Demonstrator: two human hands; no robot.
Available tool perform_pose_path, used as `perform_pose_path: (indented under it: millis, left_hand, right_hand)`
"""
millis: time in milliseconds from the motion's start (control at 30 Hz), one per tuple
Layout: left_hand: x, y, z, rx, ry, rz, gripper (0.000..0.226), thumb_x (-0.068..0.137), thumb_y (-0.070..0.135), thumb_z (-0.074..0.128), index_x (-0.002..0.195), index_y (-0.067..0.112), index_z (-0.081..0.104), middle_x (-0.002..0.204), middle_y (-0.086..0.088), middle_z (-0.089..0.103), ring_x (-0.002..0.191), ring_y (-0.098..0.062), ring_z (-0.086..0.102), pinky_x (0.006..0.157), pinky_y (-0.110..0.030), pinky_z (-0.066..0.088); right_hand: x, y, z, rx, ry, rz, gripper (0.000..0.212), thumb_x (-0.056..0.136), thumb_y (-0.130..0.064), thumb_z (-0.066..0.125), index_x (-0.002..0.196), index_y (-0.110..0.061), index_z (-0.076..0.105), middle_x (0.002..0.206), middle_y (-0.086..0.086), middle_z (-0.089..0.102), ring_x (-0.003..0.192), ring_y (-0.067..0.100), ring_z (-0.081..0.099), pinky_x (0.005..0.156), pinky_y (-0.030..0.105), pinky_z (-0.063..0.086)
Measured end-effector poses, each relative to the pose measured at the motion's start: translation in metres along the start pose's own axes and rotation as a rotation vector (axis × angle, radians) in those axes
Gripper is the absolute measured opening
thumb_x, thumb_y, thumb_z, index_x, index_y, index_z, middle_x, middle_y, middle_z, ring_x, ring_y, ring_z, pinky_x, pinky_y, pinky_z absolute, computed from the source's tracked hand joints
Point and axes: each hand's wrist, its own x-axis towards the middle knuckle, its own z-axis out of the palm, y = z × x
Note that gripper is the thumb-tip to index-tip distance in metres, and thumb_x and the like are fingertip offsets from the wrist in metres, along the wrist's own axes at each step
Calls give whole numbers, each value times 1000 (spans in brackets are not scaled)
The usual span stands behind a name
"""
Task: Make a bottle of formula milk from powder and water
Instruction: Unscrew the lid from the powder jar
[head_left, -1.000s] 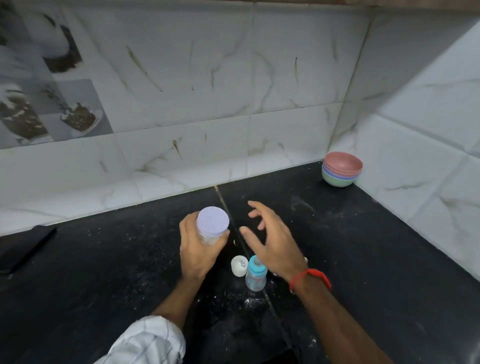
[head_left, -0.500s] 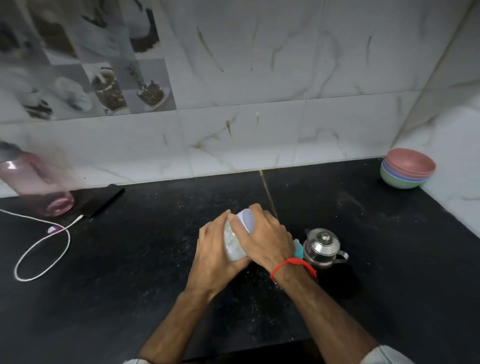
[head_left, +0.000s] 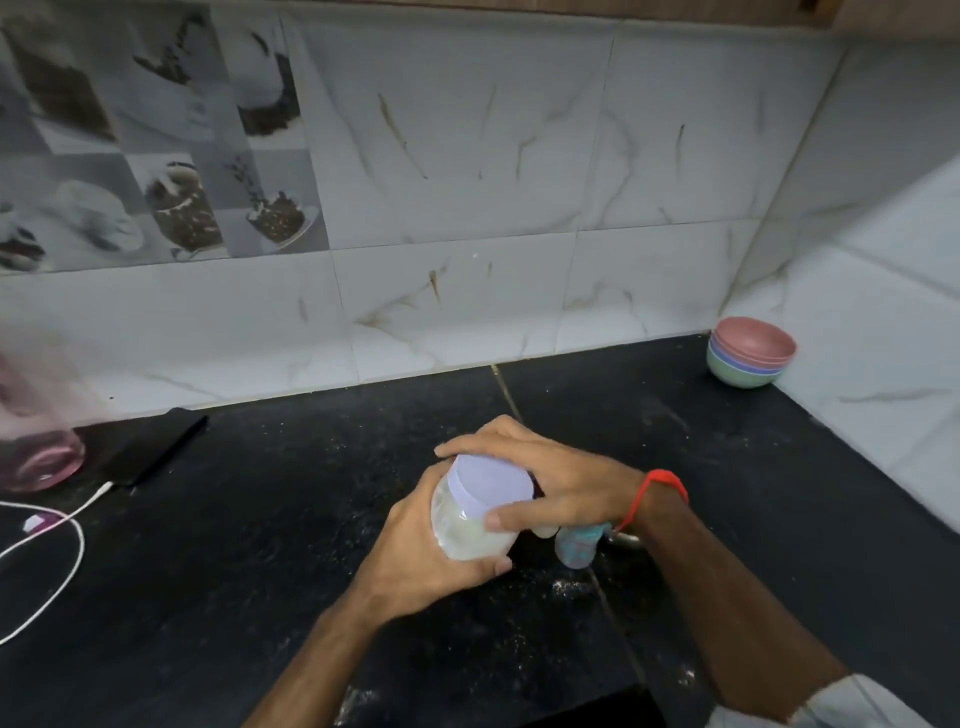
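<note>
A clear plastic jar of white powder (head_left: 470, 535) with a pale lilac lid (head_left: 491, 480) is held tilted above the black counter. My left hand (head_left: 423, 551) wraps around the jar's body from the left and below. My right hand (head_left: 561, 480) grips the lid from the right, fingers curled over its rim. Just right of the jar, a small baby bottle with a blue collar (head_left: 576, 548) stands on the counter, mostly hidden under my right wrist. A bit of metal (head_left: 626, 539) shows behind the wrist.
A stack of pastel bowls (head_left: 750, 358) sits in the back right corner. At the left stand a blurred pink bottle (head_left: 36, 441), a dark phone (head_left: 156, 449) and a white cable (head_left: 52, 535). White specks of powder dot the black counter (head_left: 566, 587).
One second ago my right hand was open beside the jar; it has since closed on the lid. The view has shifted, and the jar is tilted more toward me.
</note>
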Motion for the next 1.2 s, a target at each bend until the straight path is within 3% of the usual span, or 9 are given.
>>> perform_pose_path:
  millis: [133, 267, 367, 433, 567, 800, 933, 1000, 1200]
  left_hand:
    - [0, -11, -17, 36, 37, 8, 102, 50, 56, 97, 133, 60, 37, 132, 32, 57, 122, 9, 57, 92, -12, 49]
    - [5, -13, -25, 103, 26, 4, 100, 52, 56, 96, 133, 60, 38, 129, 31, 59, 118, 2, 61, 94, -25, 56]
    - [9, -14, -28, 166, -10, 7, 100, 54, 59, 94, 135, 61, 34, 127, 34, 58, 115, 4, 62, 94, -30, 58]
    - [11, -19, -33, 173, 1, -2, 101, 54, 60, 93, 136, 60, 34, 127, 35, 57, 116, 4, 61, 95, -31, 57]
    - [17, -31, -39, 217, -46, -22, 101, 53, 64, 91, 136, 58, 35, 126, 34, 58, 111, 2, 64, 91, -32, 60]
    - [24, -53, -53, 275, -149, -25, 97, 54, 60, 92, 130, 65, 31, 126, 34, 56, 111, 6, 61, 91, -30, 59]
    - [22, -59, -56, 291, -173, -34, 97, 56, 59, 90, 133, 62, 32, 125, 35, 55, 109, 6, 62, 88, -29, 60]
    - [25, -58, -54, 279, -178, -45, 94, 57, 58, 89, 131, 63, 32, 124, 35, 56, 108, 5, 63, 88, -29, 60]
    - [30, -72, -64, 231, -164, -57, 102, 54, 60, 93, 134, 64, 30, 131, 33, 53, 118, 4, 59, 98, -30, 57]
  right_hand:
    - [3, 2, -7, 323, 265, 103, 56, 99, -41, 59, 150, -48, 38, 129, -1, 50, 94, 11, 59, 94, 34, 50]
    - [28, -8, 11, -127, 195, 413, 75, 75, -93, 40, 138, -53, 45, 116, -10, 65, 101, 9, 63, 98, 42, 52]
    - [41, -14, 17, -109, 68, 304, 61, 89, -54, 63, 143, -57, 34, 139, -6, 52, 126, 16, 52, 108, 43, 45]
    - [44, -11, 14, 44, -11, 265, 82, 91, -26, 69, 150, -57, 21, 147, -4, 37, 133, 13, 40, 113, 40, 39]
    - [59, -5, 18, -134, 96, 329, 66, 87, -61, 67, 145, -45, 39, 111, -18, 50, 103, 5, 52, 103, 41, 49]
    - [61, 18, 35, 59, 117, 199, 57, 84, -24, 78, 130, -42, 49, 129, -9, 47, 93, 7, 56, 85, 33, 57]
    - [76, 21, 56, -21, 113, 390, 81, 73, -81, 65, 143, -58, 32, 141, -11, 39, 129, 11, 46, 109, 41, 45]
    - [84, 19, 53, -90, 124, 511, 88, 62, -98, 50, 137, -54, 42, 138, -10, 50, 123, 16, 55, 105, 44, 48]
    - [84, 25, 50, -136, 73, 192, 63, 84, -36, 78, 138, -36, 45, 137, -11, 42, 125, 9, 48, 104, 28, 47]
